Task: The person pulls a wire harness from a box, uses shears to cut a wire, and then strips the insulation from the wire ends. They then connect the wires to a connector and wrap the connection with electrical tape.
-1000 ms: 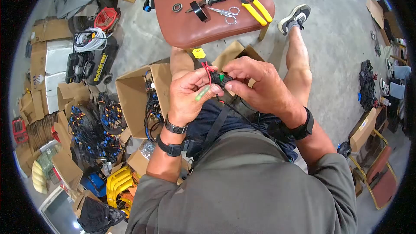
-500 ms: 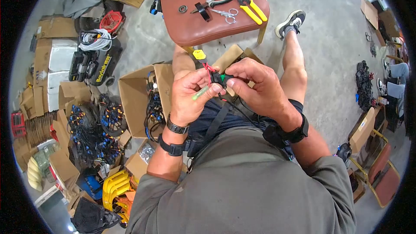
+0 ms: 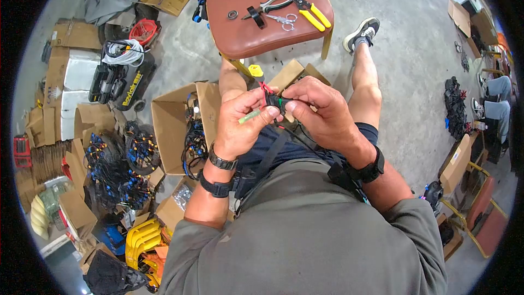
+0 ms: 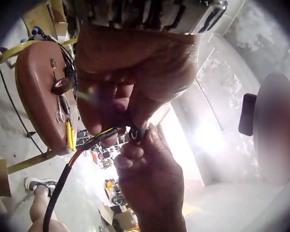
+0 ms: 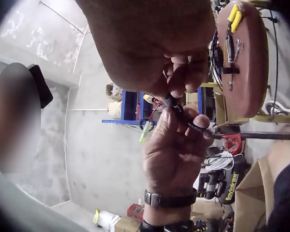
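Held in front of the lap is a wire harness, its black bundled part [image 3: 276, 102] showing a bit of green between the hands. My left hand [image 3: 238, 123] grips this bundle with thumb and fingers. My right hand [image 3: 323, 110] pinches its other end between thumb and fingertips. Red wires run up to a yellow connector [image 3: 255, 70]. A pale green piece [image 3: 249, 116] sticks out beside the left thumb, and shows as a green sleeve [image 5: 145, 131] in the right wrist view. A black-sheathed cable [image 4: 58, 193] trails from the bundle, red and yellow wires emerging from it.
On the brown chair seat [image 3: 234, 41] lie pliers [image 3: 275, 3], yellow-handled wire strippers [image 3: 315, 18], scissors [image 3: 287, 20], a black tape roll [image 3: 255, 16] and a small ring [image 3: 233, 15]. An open carton [image 3: 169, 131] of cables stands left of the legs; heaped harnesses [image 3: 114, 164] lie farther left.
The head view has shifted, so the chair appears slightly smaller and farther left. Both hands keep hold of the bundle, and the pale green piece has tilted flatter.
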